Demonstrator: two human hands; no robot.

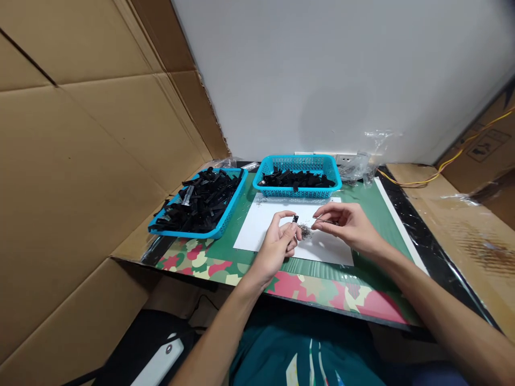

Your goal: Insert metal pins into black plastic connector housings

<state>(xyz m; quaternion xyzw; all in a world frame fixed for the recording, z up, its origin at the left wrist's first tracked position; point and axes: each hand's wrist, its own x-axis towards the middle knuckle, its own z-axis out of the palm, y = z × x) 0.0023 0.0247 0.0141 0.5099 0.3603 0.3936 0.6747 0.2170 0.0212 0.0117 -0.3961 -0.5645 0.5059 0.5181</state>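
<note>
My left hand [280, 236] is closed on a small black piece [295, 219], which sticks up between thumb and fingers. To its right, my right hand [345, 223] pinches a thin metal tool [326, 221] that looks like tweezers, its end pointing left. A pile of tiny thin metal parts [306, 231] lies on a white sheet [251, 230] between the hands. The tool's end is near the pile and apart from the black piece. Whether the tool holds anything is too small to tell.
A blue basket [225, 219] heaped with black pieces stands at the left. Another blue basket [298, 192] with black pieces stands behind the sheet. Clear plastic wrap [360, 167] and a yellow cable [442, 167] lie at the back right. Cardboard [100, 150] rises at the left.
</note>
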